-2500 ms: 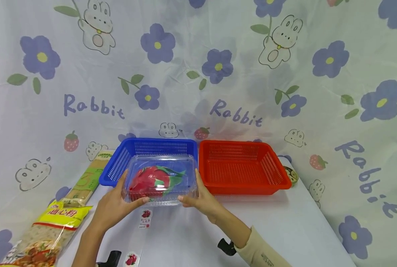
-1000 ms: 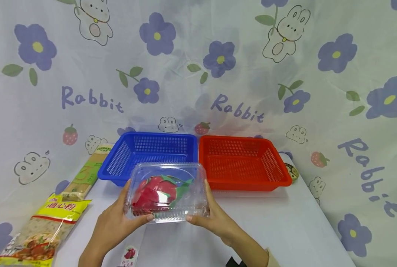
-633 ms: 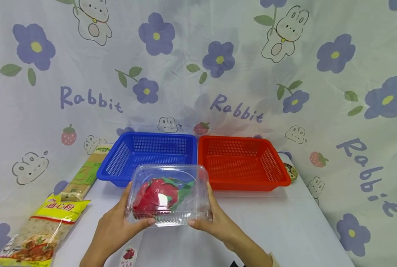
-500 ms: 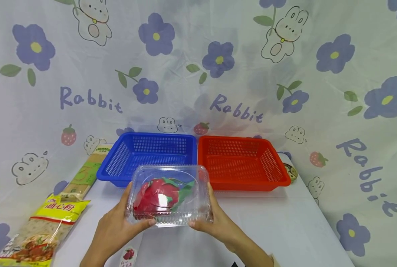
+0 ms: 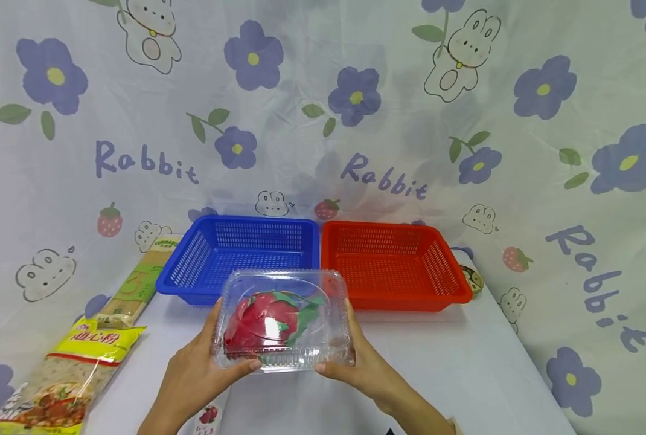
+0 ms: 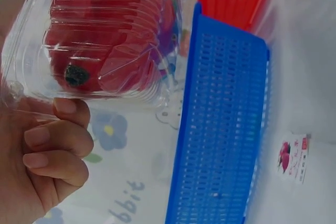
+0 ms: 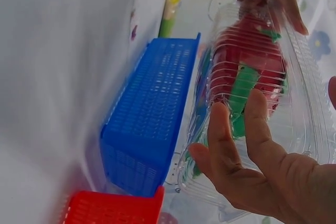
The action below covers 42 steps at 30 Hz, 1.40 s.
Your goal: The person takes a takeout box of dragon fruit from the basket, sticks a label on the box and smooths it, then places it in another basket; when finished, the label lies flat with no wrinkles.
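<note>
Inside a clear box (image 5: 283, 323), a red fruit (image 5: 260, 320) is seen, its green tip pointed right. The box is held long ways left to right above the bench (image 5: 448, 368), gripped by the fingers of the left hand (image 5: 197, 367) and right hand (image 5: 360, 362).

Two hands (image 5: 195, 371) (image 5: 369, 370), two baskets (image 5: 265, 232) (image 5: 380, 241), two packets (image 5: 138, 284) (image 5: 75, 370), one box (image 5: 332, 317), one dragon fruit (image 5: 271, 320).

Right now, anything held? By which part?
A clear plastic box, dragon fruit inside: left hand grips its left side, right hand its right side, thumbs on the near edge.
</note>
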Each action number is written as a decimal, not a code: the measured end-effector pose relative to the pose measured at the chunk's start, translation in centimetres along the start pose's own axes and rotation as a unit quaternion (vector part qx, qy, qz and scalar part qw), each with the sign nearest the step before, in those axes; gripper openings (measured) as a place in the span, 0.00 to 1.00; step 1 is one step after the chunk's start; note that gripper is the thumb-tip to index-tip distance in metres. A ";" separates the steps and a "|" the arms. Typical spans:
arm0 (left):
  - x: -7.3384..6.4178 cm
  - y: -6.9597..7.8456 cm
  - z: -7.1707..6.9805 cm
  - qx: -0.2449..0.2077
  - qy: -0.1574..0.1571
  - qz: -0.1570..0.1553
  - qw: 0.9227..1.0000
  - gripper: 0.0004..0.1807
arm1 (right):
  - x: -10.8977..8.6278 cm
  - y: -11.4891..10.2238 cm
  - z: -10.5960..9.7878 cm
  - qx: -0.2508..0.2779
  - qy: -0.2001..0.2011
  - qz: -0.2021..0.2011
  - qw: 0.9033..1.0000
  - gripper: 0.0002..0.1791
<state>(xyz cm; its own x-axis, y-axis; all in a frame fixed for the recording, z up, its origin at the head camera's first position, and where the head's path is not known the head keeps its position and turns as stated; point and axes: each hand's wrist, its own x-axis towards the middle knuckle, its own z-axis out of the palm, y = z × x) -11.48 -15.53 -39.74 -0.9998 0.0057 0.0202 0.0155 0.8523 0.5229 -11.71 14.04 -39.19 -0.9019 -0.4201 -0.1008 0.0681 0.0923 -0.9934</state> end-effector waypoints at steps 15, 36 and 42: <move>0.6 0.1 1.3 0.002 -0.043 -0.022 0.999 0.71 | -0.4 0.9 -0.7 -0.008 0.012 0.033 0.999 0.65; 0.0 -0.1 2.7 0.012 -0.042 -0.025 0.999 0.70 | -0.7 2.7 -0.8 0.014 -0.001 0.033 0.999 0.67; -0.3 -0.2 2.9 0.014 -0.038 -0.025 0.999 0.70 | -0.9 3.0 -0.7 0.021 -0.008 0.031 0.999 0.67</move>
<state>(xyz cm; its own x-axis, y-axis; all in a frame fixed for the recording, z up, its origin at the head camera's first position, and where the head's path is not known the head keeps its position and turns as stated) -11.27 -14.17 -42.34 -0.9975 0.0023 -0.0704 -0.0332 0.8666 0.4978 -11.01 15.29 -42.00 -0.8884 -0.4290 -0.1635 0.1428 0.0803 -0.9865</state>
